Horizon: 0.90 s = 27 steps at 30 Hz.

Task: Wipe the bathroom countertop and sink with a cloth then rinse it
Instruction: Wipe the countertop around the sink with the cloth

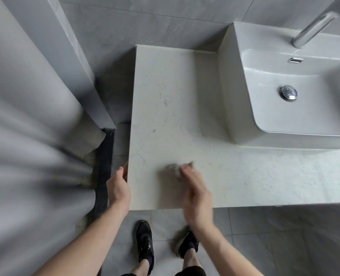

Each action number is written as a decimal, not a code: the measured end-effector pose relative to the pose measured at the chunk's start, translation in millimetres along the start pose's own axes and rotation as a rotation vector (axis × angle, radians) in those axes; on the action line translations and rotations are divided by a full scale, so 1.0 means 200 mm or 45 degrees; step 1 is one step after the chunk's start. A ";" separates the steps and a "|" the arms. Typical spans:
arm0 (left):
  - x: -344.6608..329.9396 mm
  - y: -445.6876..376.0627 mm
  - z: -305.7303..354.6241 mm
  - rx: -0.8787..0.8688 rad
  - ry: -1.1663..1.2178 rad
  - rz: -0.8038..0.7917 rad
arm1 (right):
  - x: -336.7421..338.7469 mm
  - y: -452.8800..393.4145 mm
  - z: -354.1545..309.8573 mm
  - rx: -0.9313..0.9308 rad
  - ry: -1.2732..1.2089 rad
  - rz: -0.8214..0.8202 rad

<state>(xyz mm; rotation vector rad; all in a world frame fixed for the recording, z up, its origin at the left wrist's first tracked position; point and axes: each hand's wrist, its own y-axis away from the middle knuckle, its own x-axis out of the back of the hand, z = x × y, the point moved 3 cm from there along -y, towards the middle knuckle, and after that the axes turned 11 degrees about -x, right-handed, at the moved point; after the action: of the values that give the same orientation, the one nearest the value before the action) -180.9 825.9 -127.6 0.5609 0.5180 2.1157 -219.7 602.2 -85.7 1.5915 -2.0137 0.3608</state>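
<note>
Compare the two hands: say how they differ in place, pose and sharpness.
The left hand grips the countertop at its left edge; the right hand is over its top, on the cloth. The left hand looks sharp, the right hand blurred. Both are bare.

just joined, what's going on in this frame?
A person is wiping the bathroom countertop. The right hand, blurred by motion, presses a grey cloth onto the near left part of the counter. Whether its fingers curl round the cloth cannot be told through the blur. The left hand holds the counter's left edge. The sink sits at the right with nothing in its basin. Water appears to be running from the faucet at the top right.
</note>
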 end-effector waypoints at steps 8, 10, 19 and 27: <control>-0.02 0.04 0.06 -0.284 -0.308 0.005 | 0.46 -0.18 0.36 -0.406 0.445 0.301; -0.01 0.04 0.06 -0.257 -0.248 0.007 | 0.32 -0.11 0.30 -0.314 0.481 0.227; -0.02 0.05 0.10 -0.116 -0.110 0.045 | -0.39 0.31 -0.12 0.278 0.451 -0.382; -0.02 0.04 0.07 -0.189 -0.250 0.068 | -0.05 0.33 0.06 0.354 0.405 -0.458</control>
<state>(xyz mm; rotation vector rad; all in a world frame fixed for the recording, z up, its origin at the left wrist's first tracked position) -175.9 821.3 -111.9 0.6939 0.2356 2.1007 -283.4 622.0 -93.5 1.8845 -1.4529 0.7247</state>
